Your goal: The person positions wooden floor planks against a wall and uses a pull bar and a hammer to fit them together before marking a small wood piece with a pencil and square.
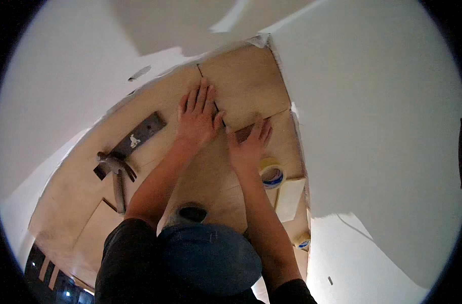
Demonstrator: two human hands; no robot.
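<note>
My left hand (196,115) lies flat on the tan wood boarding (245,80), fingers stretched out beside a narrow dark seam. My right hand (247,147) rests lower and to the right, fingers apart at the edge of a dark brown rectangular patch (244,133) where boards meet; whether this is a gap or a piece is hard to tell. A claw hammer (117,181) lies left of my left forearm, across a dark flat metal bar (145,130) with a white fleck. A roll of tape (272,176) sits just below my right hand.
A pale board offcut (290,197) and a second tape roll (302,242) lie at the right. Another board (94,233) is at the lower left. White walls (373,126) border the boarding on both sides. A blue rounded knee (208,256) is below my arms.
</note>
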